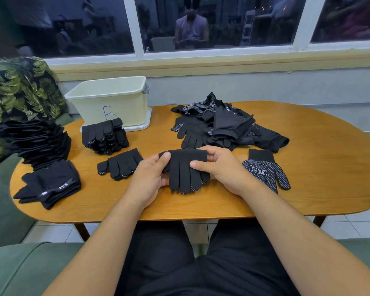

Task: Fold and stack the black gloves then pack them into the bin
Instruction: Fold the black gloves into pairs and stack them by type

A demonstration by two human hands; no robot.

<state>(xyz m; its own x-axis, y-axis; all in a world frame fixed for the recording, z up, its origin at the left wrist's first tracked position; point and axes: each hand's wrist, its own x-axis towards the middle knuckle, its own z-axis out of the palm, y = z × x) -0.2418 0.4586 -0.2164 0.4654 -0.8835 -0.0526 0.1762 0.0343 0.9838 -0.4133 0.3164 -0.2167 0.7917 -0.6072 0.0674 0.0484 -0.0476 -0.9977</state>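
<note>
The worktop (308, 167) carries the bin (109, 103) at its far left, with a stack of folded gloves (105, 135) just before it. The held glove (186, 169) sits near the middle, cuff away; it is judged light, soft and limp, best taken at both cuff edges. The left hand (147, 180) and right hand (220, 169) each pinch one side, thumb on top.
</note>
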